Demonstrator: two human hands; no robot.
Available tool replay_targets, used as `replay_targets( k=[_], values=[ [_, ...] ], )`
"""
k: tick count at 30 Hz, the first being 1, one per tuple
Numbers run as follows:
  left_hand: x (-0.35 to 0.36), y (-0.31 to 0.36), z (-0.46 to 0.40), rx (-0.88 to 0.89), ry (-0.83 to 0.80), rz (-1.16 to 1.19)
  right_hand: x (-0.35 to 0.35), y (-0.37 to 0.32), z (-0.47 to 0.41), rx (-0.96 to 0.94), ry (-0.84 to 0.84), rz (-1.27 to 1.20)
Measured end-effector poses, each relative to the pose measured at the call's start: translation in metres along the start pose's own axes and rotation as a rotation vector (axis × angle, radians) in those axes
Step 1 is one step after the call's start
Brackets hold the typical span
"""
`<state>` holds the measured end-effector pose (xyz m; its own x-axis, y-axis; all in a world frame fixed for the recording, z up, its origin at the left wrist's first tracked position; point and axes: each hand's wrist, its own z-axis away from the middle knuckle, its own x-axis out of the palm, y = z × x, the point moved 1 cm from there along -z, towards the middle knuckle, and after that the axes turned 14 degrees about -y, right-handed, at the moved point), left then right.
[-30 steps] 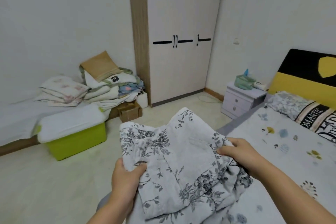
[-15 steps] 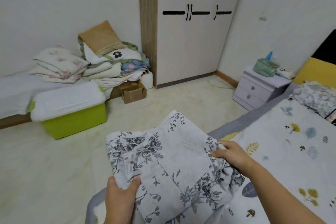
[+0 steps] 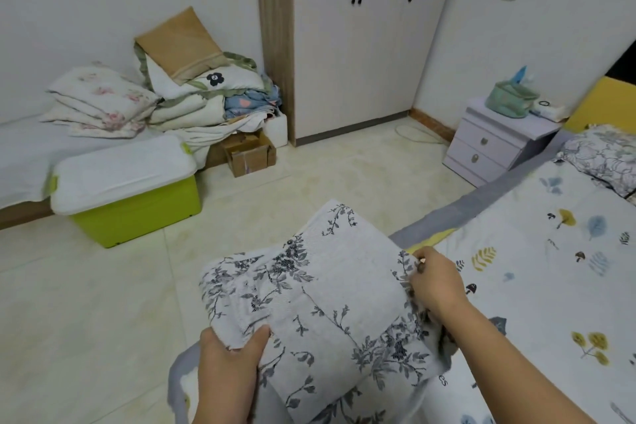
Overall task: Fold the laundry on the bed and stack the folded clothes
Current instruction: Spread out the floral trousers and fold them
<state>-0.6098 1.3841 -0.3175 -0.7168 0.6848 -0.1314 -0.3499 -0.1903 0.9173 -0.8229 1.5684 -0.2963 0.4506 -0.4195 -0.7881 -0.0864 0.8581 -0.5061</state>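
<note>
Laundry item in hand: a white cloth with grey flower print [image 3: 320, 299], partly folded, held in the air over the near corner of the bed [image 3: 550, 286], its left part out over the floor.

Grip, left hand [image 3: 227, 372]: thumb on top, fingers curled under the near left corner, pinching a doubled layer. Grip, right hand [image 3: 437, 289]: fingers closed on the right edge, bunching the fabric there. Both hold the cloth; neither is free.

Cloth lies in several overlapping layers, far corner sticking up and unsupported. Lower edge droops toward the grey bed border [image 3: 430, 231]. No finished stack of folded clothes is visible on the bed in this view.

Around: patterned sheet, pillow [image 3: 599, 155] at the head end, nightstand [image 3: 495, 144] beyond, green storage box [image 3: 127, 196] and a heap of bedding [image 3: 192, 93] across the floor [image 3: 86, 303].

Risks, as I judge them:
- Layers may slide apart, since only two edges are pinched and the middle hangs loose.
- Bunching under the right hand could set a crooked crease.
- Loose far corner may flop open if the cloth is lowered fast.
- Cloth hangs partly past the bed edge; a slipped left pinch would drop it to the floor.
</note>
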Motion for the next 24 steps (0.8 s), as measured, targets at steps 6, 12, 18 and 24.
replay_targets(
  k=[6,12,18,24],
  values=[
    [0.009,-0.005,0.024,0.100,0.040,-0.050,-0.010,0.012,0.015,-0.104,0.218,-0.207],
    [0.006,-0.029,0.011,-0.180,-0.121,-0.056,0.025,0.033,0.012,0.125,0.033,0.171],
    [0.007,0.004,0.020,0.283,0.124,-0.763,0.046,0.003,0.022,-0.004,0.150,0.312],
    [0.037,0.003,-0.004,0.522,-0.280,-1.439,0.104,-0.008,0.020,-0.084,-0.147,0.398]
  ],
)
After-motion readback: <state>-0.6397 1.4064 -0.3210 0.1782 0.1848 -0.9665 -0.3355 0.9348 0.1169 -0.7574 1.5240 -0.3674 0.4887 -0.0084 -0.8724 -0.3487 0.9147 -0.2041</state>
